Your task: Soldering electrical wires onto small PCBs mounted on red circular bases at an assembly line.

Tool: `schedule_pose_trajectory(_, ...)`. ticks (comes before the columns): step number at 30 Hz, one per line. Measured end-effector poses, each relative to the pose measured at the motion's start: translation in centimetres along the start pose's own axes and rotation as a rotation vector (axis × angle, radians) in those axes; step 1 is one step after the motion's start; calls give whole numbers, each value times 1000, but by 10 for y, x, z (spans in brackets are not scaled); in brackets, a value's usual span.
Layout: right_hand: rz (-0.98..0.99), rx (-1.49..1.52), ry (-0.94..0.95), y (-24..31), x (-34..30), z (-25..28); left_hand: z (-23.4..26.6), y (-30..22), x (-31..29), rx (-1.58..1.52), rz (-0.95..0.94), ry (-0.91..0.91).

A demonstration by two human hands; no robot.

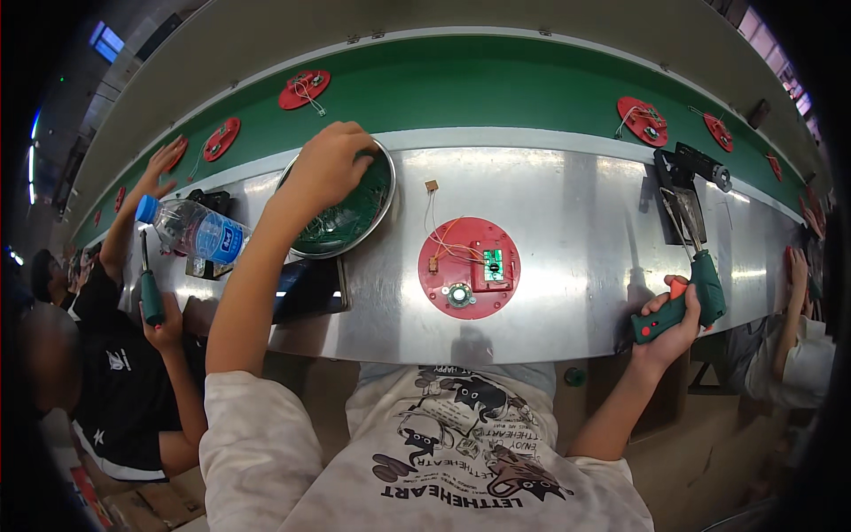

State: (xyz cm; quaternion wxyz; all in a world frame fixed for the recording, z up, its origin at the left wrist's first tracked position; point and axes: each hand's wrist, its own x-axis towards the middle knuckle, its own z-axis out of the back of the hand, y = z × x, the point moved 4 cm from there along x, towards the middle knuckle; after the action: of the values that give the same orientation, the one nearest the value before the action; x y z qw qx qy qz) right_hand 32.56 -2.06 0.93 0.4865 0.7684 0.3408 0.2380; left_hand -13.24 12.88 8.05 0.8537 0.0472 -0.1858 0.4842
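My left hand [332, 168] is over the far rim of a round metal bowl [362, 241], fingers curled. Whatever they may hold is hidden. Dark green pieces with thin strands [341, 222] lie inside the bowl. In my right hand [671, 328] is a green soldering gun [705, 288], its handle gripped and its metal tip pointing up and away. Between my hands a round red plate [461, 306] lies flat on the metal bench. It carries a small green circuit board [494, 264], a round silver part [458, 295] and thin wires ending in a small brown piece [432, 186].
A black stand [683, 199] rises beyond the soldering gun. Left of my forearm, a water bottle [199, 230] lies tilted. Red plates with wires [305, 89] sit along the green belt [496, 84]. A co-worker's hand [164, 332] at left holds a green-handled tool [151, 293].
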Motion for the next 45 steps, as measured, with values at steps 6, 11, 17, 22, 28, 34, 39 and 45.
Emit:
schedule_pose_trajectory(6,-37,-12,24,-2,-1,1,-13,19,4,-98,-23,85)
schedule_pose_trajectory(11,-11,-12,30,-4,2,3,-14,21,5,-135,-16,203)
schedule_pose_trajectory(17,-33,-32,34,-2,-1,0,-8,23,-5,-241,-62,5)
schedule_pose_trajectory(22,11,-34,73,1,0,2,8,9,-9,-367,20,-148)
schedule_pose_trajectory(28,53,-95,194,3,-9,-4,30,-74,-27,-500,122,-240)
schedule_pose_trajectory(34,97,-211,658,6,-58,-18,-18,-147,-56,-592,59,-216)
schedule_pose_trajectory(39,123,-299,765,2,-88,-23,-42,-157,-66,-473,15,-243)
schedule_pose_trajectory(45,81,-373,791,0,-93,-20,-50,-159,-67,-438,-17,-277)
